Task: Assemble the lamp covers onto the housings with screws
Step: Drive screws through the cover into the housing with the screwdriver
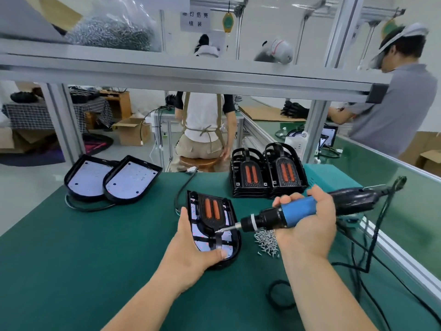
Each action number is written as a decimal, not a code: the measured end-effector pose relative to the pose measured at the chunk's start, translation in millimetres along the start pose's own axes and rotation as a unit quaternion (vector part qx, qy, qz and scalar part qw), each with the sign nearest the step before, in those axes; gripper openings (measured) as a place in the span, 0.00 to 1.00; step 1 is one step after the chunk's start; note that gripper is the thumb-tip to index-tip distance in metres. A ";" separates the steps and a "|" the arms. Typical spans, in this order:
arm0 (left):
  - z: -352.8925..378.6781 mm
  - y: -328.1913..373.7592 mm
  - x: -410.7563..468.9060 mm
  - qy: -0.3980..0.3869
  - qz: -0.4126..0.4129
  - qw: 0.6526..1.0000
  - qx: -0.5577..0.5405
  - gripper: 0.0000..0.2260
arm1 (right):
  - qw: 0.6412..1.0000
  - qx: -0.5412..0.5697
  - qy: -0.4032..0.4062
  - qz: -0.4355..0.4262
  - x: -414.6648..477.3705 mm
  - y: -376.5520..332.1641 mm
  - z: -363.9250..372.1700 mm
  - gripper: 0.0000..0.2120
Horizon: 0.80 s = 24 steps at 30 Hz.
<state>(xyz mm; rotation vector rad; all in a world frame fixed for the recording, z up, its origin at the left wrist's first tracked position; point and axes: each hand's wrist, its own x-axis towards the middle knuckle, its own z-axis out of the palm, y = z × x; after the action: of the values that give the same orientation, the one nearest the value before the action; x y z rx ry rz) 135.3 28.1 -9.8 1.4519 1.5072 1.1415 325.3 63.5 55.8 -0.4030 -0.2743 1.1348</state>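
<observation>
A black lamp housing (235, 237) lies on the green mat in the middle, with a black cover (212, 211) bearing two orange strips set into it. My left hand (191, 247) grips the housing's left and near edge, thumb on the near rim. My right hand (310, 223) grips a blue and black electric screwdriver (293, 211). Its bit tip (218, 231) touches the cover's lower right part. A pile of small silver screws (266, 241) lies just right of the housing, under the driver.
Two open housings with white LED boards (112, 179) lie at the far left. Stacks of black covers (267, 173) stand behind the work. A teal box (329, 177) and trailing cables (372, 247) sit at the right. People work at benches beyond.
</observation>
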 end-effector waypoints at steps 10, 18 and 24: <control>2.7 -7.0 4.0 -0.009 0.016 1.000 -0.025 0.48 | 0.993 -0.088 -0.081 -0.022 -9.4 36.6 20.2 0.10; 3.6 -4.6 2.5 -0.017 0.044 0.998 -0.036 0.38 | 0.992 -0.089 -0.082 -0.032 -13.2 38.9 20.1 0.10; 1.9 -5.2 3.3 -0.009 0.029 0.999 -0.039 0.45 | 0.990 -0.103 -0.085 -0.036 -13.0 40.0 20.0 0.11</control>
<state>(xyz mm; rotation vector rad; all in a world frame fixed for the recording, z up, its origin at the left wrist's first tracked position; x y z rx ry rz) 135.0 31.8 -15.1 1.4574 1.3997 1.2064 279.1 69.5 55.8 -0.4764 -0.5542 1.0752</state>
